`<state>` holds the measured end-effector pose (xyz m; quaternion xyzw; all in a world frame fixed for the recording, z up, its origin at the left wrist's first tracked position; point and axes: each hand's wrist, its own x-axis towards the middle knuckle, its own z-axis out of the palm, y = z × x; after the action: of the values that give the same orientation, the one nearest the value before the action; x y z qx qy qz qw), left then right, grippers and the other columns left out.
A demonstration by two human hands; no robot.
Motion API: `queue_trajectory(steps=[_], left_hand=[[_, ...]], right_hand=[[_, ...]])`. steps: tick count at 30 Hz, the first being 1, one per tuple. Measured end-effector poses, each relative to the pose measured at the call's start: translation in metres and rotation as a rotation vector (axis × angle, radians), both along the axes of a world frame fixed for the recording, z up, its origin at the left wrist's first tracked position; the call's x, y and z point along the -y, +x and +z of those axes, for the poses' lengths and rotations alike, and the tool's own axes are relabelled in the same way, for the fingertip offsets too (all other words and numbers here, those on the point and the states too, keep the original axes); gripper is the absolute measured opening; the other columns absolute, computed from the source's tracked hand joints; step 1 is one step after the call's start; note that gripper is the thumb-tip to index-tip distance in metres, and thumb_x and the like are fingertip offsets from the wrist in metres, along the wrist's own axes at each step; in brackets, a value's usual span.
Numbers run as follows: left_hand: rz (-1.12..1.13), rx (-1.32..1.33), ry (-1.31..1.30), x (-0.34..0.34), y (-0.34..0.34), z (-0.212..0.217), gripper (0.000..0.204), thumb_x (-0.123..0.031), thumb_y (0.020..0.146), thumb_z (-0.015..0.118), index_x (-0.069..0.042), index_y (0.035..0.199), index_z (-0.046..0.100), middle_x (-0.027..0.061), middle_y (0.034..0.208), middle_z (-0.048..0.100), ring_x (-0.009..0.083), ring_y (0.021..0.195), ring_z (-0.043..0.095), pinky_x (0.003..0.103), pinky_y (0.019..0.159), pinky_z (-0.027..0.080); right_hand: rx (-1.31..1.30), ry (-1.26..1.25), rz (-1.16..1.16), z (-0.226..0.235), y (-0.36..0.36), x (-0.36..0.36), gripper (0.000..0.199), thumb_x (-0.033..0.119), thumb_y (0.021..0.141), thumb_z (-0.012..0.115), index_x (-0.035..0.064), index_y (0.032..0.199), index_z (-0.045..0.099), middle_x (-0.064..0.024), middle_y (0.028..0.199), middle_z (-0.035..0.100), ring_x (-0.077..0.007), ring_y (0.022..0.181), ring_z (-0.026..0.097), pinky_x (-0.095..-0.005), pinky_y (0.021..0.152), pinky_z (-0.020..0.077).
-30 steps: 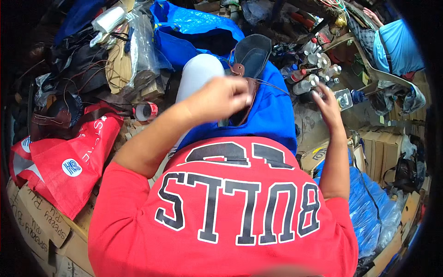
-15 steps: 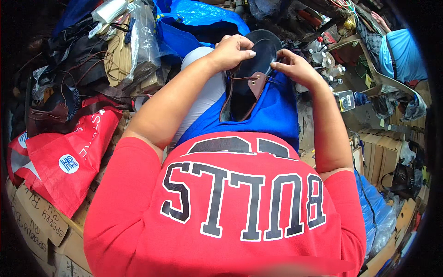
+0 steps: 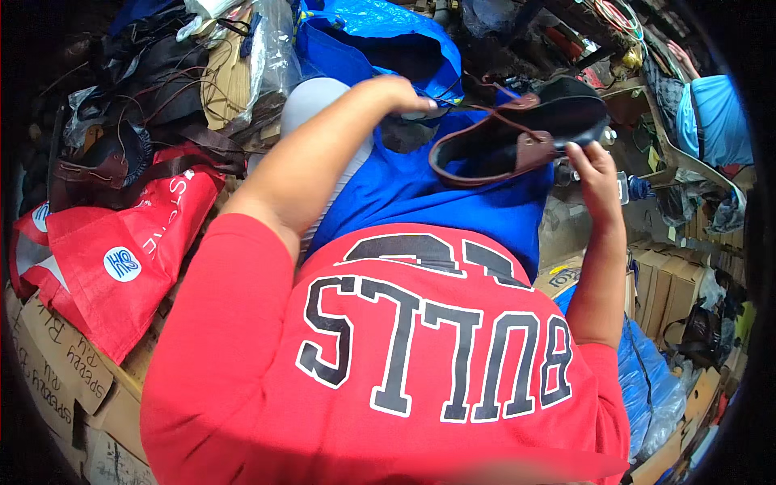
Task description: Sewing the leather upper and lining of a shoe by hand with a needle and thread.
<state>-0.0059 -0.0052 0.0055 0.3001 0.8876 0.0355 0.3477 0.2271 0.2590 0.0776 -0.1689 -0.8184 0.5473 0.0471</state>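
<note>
Head view: right hand (image 3: 596, 171) pinches brown shoe (image 3: 535, 150) extending to its left; left hand (image 3: 402, 95), grip unclear

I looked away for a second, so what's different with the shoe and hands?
The shoe swung rightward, toe now pointing right. The right hand, free at first, now grips it; the left hand has come off its toe. The red bag stayed put.

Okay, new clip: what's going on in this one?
A person in a red shirt is handling a brown-and-black shoe over the blue cloth on their lap. The right hand pinches the shoe's edge. The left hand is out to the shoe's left; whether it grips anything is unclear. A red bag lies off to the left.
</note>
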Motion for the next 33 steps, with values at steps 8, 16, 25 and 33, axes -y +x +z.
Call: queue_trajectory(steps=[8, 16, 25, 33], left_hand=[[-0.258, -0.011, -0.516, 0.018, 0.064, -0.054, 0.058, -0.052, 0.076, 0.064, -0.005, 0.110, 0.065, 0.0195, 0.118, 0.060, 0.0338, 0.108, 0.058, 0.043, 0.088, 0.046], [0.325, -0.526, 0.726, 0.067, -0.011, 0.039, 0.028, -0.028, 0.085, 0.058, -0.003, 0.097, 0.061, 0.0219, 0.096, 0.063, 0.0394, 0.093, 0.061, 0.045, 0.081, 0.048], [0.459, -0.997, 0.258, 0.224, -0.018, 0.123, 0.021, -0.024, 0.091, 0.052, -0.007, 0.101, 0.054, 0.0242, 0.091, 0.063, 0.0436, 0.088, 0.059, 0.051, 0.075, 0.046], [0.417, -0.949, -0.039, 0.221, -0.026, 0.093, 0.023, -0.022, 0.089, 0.053, -0.006, 0.104, 0.055, 0.0224, 0.093, 0.064, 0.0413, 0.091, 0.061, 0.051, 0.078, 0.047]], right_hand=[[-0.096, -0.052, -0.093, -0.005, 0.044, -0.027, 0.019, 0.024, 0.091, 0.062, 0.0066, 0.084, 0.060, 0.0083, 0.079, 0.052, -0.0017, 0.072, 0.041, -0.0194, 0.065, 0.0332], [-0.126, -0.155, -0.144, 0.000, 0.052, -0.029, 0.014, 0.024, 0.093, 0.059, 0.0101, 0.088, 0.059, 0.0081, 0.080, 0.053, -0.0012, 0.075, 0.043, -0.0196, 0.069, 0.0352], [-0.339, -0.222, -0.352, 0.041, 0.047, -0.076, 0.024, 0.031, 0.091, 0.062, 0.0091, 0.082, 0.059, 0.0056, 0.072, 0.051, -0.0034, 0.066, 0.041, -0.0184, 0.063, 0.0309], [-0.349, -0.146, -0.413, 0.052, 0.049, -0.071, 0.024, 0.030, 0.091, 0.062, 0.0083, 0.081, 0.060, 0.0061, 0.072, 0.051, -0.0025, 0.065, 0.040, -0.0176, 0.061, 0.0321]])
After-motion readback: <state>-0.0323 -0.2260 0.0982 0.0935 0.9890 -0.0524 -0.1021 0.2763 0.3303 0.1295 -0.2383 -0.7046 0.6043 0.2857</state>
